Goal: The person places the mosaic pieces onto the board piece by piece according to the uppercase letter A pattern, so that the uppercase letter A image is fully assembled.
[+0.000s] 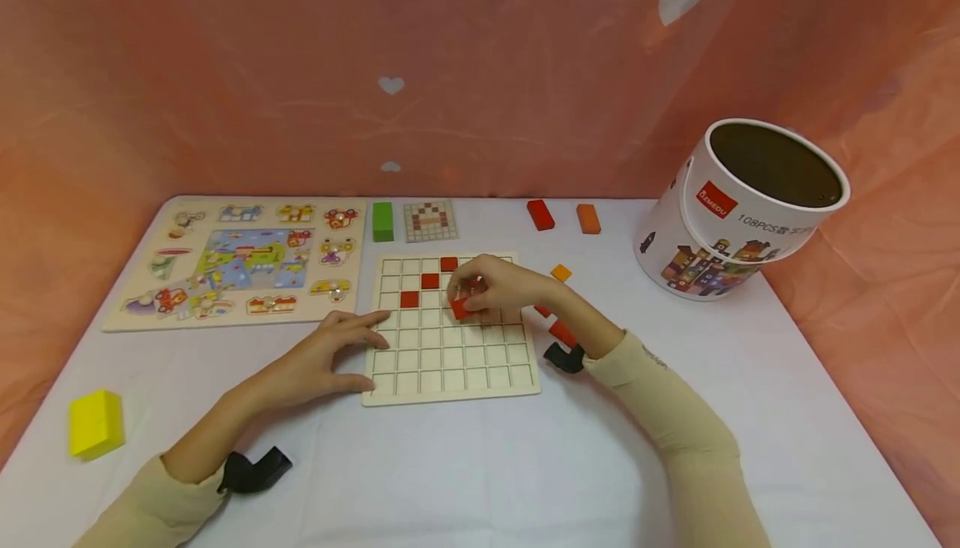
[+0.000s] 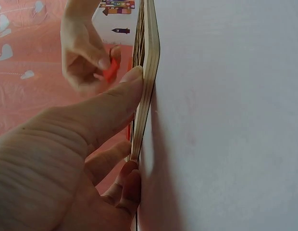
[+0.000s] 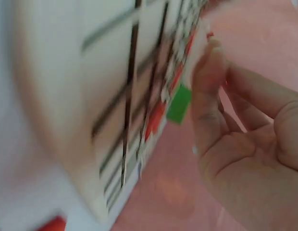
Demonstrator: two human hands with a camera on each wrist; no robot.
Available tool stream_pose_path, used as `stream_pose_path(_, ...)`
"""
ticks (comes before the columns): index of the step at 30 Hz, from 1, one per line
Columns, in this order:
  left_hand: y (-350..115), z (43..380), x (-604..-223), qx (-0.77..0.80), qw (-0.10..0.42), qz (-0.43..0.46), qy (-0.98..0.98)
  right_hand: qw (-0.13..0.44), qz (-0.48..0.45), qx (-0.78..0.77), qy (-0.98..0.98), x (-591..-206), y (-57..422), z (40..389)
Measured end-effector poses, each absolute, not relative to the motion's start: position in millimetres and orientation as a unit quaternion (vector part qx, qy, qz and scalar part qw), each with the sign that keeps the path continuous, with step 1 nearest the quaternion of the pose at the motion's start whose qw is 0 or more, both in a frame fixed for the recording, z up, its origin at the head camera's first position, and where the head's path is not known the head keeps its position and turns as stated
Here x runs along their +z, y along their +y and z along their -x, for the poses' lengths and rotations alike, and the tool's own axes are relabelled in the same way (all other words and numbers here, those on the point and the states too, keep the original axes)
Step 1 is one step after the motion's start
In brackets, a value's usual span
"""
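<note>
A pale wooden grid board (image 1: 431,381) lies on the table, with red square tiles (image 1: 409,299) in three cells along a diagonal. My right hand (image 1: 498,283) is over the board's upper middle, thumb and fingers pinching a red square tile (image 1: 461,309). That tile shows between the fingertips in the left wrist view as well. My left hand (image 1: 337,356) rests at the board's left edge, thumb near the lower corner and fingers spread higher up. In the left wrist view, the left thumb (image 2: 115,96) touches the board's side.
Right of the board lie more red tiles (image 1: 562,333) and an orange one (image 1: 561,273). Behind stand a patterned card (image 1: 430,220) and green (image 1: 382,223), red (image 1: 540,214) and orange blocks (image 1: 588,218). A picture puzzle (image 1: 225,314), yellow block (image 1: 96,424) and white bucket (image 1: 675,235) flank these.
</note>
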State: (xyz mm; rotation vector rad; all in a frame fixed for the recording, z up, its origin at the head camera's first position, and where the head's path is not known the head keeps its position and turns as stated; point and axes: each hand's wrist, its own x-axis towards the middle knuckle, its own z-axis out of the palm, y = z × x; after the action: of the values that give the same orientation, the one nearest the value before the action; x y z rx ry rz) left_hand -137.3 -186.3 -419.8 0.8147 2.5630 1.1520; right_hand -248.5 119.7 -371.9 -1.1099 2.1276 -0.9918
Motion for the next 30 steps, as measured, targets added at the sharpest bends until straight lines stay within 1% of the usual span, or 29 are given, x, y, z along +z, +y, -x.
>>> stream_pose_path(5, -187, 137, -419, 0.389, 0.107, -0.276, 0.873, 0.303, 0.406, -0.389, 0.769, -379, 91, 245)
stream_pose_path(7, -188, 137, -419, 0.387, 0.108, -0.276, 0.873, 0.301, 0.405, -0.397, 0.767, -380, 84, 243)
stream_pose_path(10, -188, 137, -419, 0.386, 0.105, -0.276, 0.874, 0.279, 0.407, -0.398, 0.773, -382, 73, 243)
stream_pose_path(17, -188, 138, -419, 0.387, 0.103, -0.277, 0.874, 0.284, 0.37, -0.388, 0.795, -382, 60, 241)
stream_pose_path(21, -187, 138, -420, 0.389, 0.103, -0.278, 0.872, 0.251, 0.386, -0.337, 0.821, -382, 62, 237)
stream_pose_path(25, -186, 138, -421, 0.391, 0.104, -0.277, 0.872, 0.186, 0.409, -0.274, 0.851, -380, 68, 224)
stream_pose_path(28, -186, 138, -421, 0.39, 0.105, -0.276, 0.872, 0.123, 0.427, -0.168, 0.88, -377, 73, 209)
stream_pose_path(30, -186, 138, -420, 0.389, 0.105, -0.275, 0.873, 0.108, 0.434, -0.085, 0.891, -376, 76, 199)
